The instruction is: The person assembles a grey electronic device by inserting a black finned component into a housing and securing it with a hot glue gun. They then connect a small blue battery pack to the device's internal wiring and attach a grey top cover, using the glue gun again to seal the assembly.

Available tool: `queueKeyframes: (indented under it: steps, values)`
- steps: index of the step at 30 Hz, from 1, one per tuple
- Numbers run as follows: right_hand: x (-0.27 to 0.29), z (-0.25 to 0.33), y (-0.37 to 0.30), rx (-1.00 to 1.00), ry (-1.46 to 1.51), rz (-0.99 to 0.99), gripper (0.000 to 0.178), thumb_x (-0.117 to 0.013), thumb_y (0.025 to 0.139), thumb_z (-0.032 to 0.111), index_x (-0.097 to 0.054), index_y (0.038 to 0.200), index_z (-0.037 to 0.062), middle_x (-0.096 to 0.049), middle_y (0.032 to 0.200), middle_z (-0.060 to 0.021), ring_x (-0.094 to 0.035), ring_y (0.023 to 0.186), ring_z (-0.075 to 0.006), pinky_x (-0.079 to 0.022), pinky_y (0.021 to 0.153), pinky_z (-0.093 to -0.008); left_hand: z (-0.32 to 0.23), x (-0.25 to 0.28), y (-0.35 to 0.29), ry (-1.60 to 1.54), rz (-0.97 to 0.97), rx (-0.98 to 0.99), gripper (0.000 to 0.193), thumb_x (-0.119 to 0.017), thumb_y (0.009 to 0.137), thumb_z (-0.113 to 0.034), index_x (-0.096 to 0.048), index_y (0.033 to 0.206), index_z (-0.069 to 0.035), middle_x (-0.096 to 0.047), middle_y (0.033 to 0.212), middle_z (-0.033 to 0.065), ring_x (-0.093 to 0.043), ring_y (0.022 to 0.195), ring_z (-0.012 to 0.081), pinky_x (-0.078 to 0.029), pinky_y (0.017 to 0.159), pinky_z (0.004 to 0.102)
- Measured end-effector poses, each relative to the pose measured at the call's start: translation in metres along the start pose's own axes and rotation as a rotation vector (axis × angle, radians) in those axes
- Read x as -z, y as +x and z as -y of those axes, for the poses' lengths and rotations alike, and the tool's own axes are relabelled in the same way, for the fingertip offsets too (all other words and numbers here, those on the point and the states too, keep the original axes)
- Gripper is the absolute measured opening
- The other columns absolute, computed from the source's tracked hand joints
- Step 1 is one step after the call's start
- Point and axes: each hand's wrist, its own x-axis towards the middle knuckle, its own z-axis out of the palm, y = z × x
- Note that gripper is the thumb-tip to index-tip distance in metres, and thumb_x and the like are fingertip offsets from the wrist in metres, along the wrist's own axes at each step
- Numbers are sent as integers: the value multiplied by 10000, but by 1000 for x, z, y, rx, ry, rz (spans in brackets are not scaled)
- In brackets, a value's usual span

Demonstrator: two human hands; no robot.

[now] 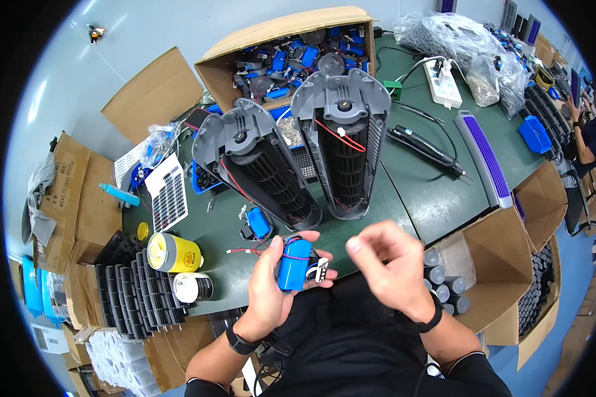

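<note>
A blue-wrapped battery pack (295, 263) with red and black wires and a small connector board lies in my left hand (266, 291), whose fingers and thumb curl around it. To its right, my right hand (391, 268) is raised with the fingers bent in and the thumb near the index finger. Whatever it pinches, if anything, cannot be made out. Beyond my hands stand two grey fan housings, a left one (271, 175) and a right one (344, 155), each with a black roller and red wires. Another blue battery pack (258, 223) lies on the table near the left housing.
Behind the housings is a cardboard box (215, 76) full of blue packs and motors. An electric screwdriver (425, 149), a power strip (444, 83) and a purple-grilled unit (485, 159) lie right. A yellow cup (187, 255) and stacked black rollers (136, 291) stand left.
</note>
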Motion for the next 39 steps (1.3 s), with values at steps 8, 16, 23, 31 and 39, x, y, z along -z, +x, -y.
queueKeyframes:
  steps: [8,16,23,31,39]
  values:
    - [-12,-30,58,590,-467,-282,1155,-974,712,270,-295,1590,-49,-394,1581,-276,-395,1456,-460,-365,1176,-522,-18,5,-8,-112,73,143,730,-314,1090,-574,-560,1378,50,-710,1138,274,-746,959,406,-622,852,482]
    - [-37,-38,94,507,-345,-270,1308,-980,704,209,-111,1650,-31,-454,1528,-284,-519,1390,-375,-416,1168,-449,-40,4,-29,-99,154,40,708,-300,1111,-566,-546,1407,29,-708,1210,265,-734,1038,372,-592,900,447]
    - [-12,-19,59,489,-348,-222,1192,-936,717,147,-176,1609,-69,-542,1429,-290,-611,1295,-390,-494,1095,-429,-78,-14,-40,186,182,-348,691,-231,1136,-497,-535,1390,70,-702,1191,254,-710,1071,310,-562,952,439]
    - [0,-35,23,602,-344,-128,1225,-982,652,184,-234,1590,-65,-533,1412,-296,-647,1194,-449,-554,987,-451,-132,-74,-31,762,142,-973,658,-458,1045,-519,-613,1369,33,-649,1180,123,-626,1013,191,-486,915,328]
    - [0,-29,23,610,-339,-123,1210,-979,651,174,-241,1588,-30,-531,1422,-297,-627,1203,-450,-541,1036,-464,-142,-107,4,1148,245,-1183,489,-622,996,-347,-649,1285,46,-683,1097,245,-664,965,369,-529,869,412]
